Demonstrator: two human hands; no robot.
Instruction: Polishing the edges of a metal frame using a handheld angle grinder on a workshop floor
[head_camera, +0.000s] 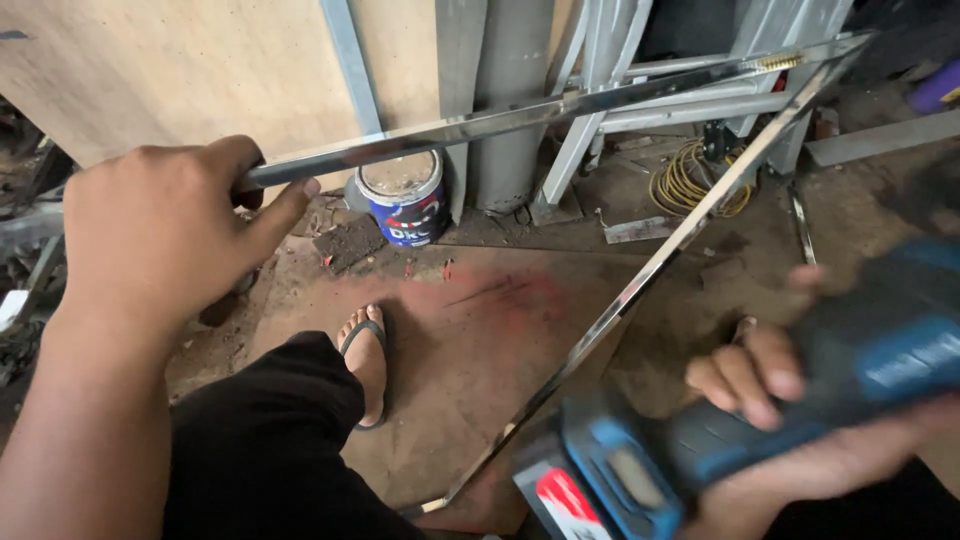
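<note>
We see the left hand (165, 235) closed around the near end of a shiny metal bar (520, 118), which runs up to the right and meets a second bar (640, 285) at a corner; that one slants down toward the floor (480, 330). The right hand (770, 385), blurred, grips a blue power tool (760, 420) with a red-and-white label at its base. Behind the first bar a round paint can (405, 200) stands on the floor, blue with a red-and-white label. A sandalled foot (365, 360) rests on the floor.
</note>
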